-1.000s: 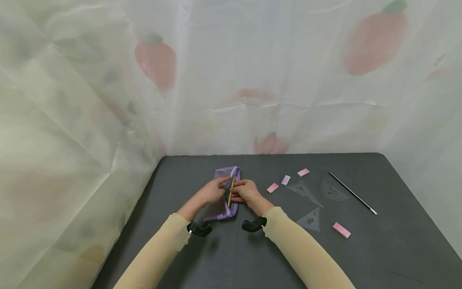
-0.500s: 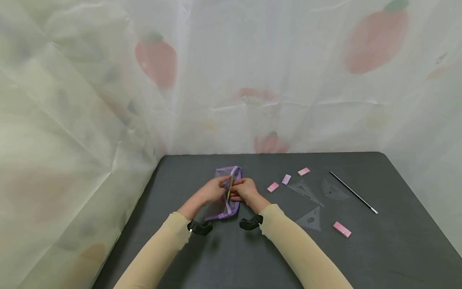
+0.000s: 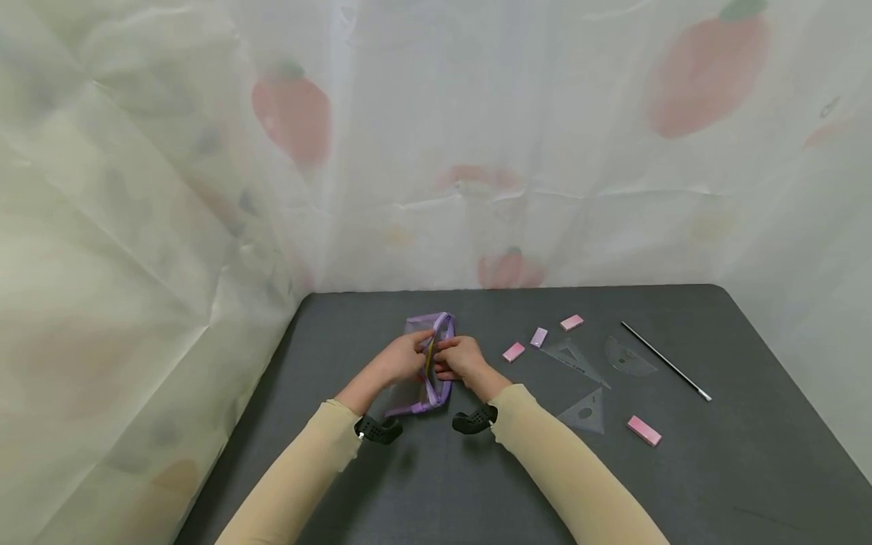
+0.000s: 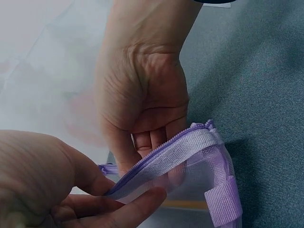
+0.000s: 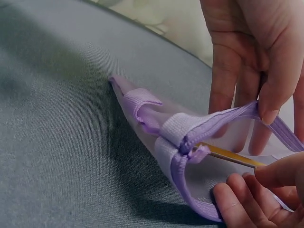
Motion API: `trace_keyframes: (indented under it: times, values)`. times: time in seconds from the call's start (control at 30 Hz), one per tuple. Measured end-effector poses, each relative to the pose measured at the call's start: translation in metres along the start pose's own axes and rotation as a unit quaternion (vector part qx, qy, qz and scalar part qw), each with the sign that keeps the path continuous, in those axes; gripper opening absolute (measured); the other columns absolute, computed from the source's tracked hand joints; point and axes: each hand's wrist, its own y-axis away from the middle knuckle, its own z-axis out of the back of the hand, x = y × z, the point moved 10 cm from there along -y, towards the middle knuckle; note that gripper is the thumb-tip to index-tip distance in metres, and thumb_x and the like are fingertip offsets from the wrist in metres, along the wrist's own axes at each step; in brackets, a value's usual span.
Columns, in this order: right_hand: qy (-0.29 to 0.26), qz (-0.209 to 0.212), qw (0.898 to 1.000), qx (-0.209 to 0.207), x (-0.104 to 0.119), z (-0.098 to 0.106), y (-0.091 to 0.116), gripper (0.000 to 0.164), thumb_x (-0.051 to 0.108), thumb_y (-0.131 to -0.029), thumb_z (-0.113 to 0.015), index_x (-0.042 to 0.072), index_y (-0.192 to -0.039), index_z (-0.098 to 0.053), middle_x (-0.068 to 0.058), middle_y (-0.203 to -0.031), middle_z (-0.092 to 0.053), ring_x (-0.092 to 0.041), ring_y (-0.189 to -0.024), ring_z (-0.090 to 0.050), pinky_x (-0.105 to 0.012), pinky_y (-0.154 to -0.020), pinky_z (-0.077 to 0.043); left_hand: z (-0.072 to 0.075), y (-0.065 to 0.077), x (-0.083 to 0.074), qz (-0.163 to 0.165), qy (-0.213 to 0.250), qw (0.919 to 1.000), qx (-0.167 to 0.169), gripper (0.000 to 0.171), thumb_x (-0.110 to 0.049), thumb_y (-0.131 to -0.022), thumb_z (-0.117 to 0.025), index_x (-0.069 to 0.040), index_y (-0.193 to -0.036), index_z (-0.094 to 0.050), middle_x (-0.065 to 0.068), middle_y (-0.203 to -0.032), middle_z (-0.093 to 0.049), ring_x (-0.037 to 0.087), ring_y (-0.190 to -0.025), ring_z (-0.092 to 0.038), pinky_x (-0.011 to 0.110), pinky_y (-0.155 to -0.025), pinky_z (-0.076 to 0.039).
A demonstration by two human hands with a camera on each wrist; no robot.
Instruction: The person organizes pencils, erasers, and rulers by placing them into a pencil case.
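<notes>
Dark grey tabletop (image 3: 736,477), left side: the left hand (image 3: 400,359) pinches a sheer, purple-trimmed mesh pouch (image 5: 178,127); inside it, a slim yellow pencil (image 5: 227,154), gripped in the fingers of the right hand (image 3: 470,362), could snag if the rim slackens.

Sheer purple-trimmed pouch (image 5: 178,127), unzipped, mouth agape; slim yellow stick (image 5: 233,156) lengthwise inside.

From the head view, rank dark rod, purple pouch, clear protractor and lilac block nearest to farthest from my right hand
1. Purple pouch, at your right hand.
2. Lilac block, to its right.
3. Clear protractor, farther right.
4. Dark rod, farthest right.
</notes>
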Motion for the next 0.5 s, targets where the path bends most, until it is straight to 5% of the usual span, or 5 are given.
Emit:
trace_keyframes:
  times: [0.23, 0.33, 0.5]
  values:
    - [-0.007, 0.007, 1.000, 0.015, 0.004, 0.007, 0.007, 0.034, -0.005, -0.094, -0.063, -0.008, -0.128, -0.064, -0.025, -0.100, -0.071, -0.026, -0.082, -0.071, -0.039, -0.076, -0.062, -0.002, -0.002, 0.003, -0.005, 0.005, 1.0000, 0.002, 0.067, 0.006, -0.095, -0.046, -0.007, -0.160, -0.035, 0.003, -0.074, -0.044, 0.017, -0.057, -0.050, 0.047, -0.074, -0.061]
    - [-0.008, 0.013, 1.000, 0.022, 0.010, 0.017, 0.011, 0.037, -0.004, -0.095, -0.064, -0.009, -0.131, -0.063, -0.025, -0.104, -0.070, -0.025, -0.086, -0.070, -0.041, -0.081, -0.061, -0.003, -0.001, 0.004, -0.006, 0.012, 0.9999, -0.001, 0.068, 0.007, -0.094, -0.046, -0.006, -0.159, -0.036, 0.007, -0.082, -0.054, 0.017, -0.058, -0.051, 0.047, -0.074, -0.061]
    - [0.005, 0.024, 1.000, 0.018, 0.022, 0.041, 0.018, 0.038, -0.003, -0.096, -0.064, -0.009, -0.133, -0.062, -0.019, -0.100, -0.069, -0.022, -0.082, -0.068, -0.040, -0.079, -0.062, -0.002, -0.001, 0.010, -0.005, 0.021, 0.9997, -0.007, 0.067, 0.007, -0.094, -0.045, -0.007, -0.160, -0.037, 0.026, -0.121, -0.065, 0.020, -0.062, -0.056, 0.046, -0.072, -0.061]
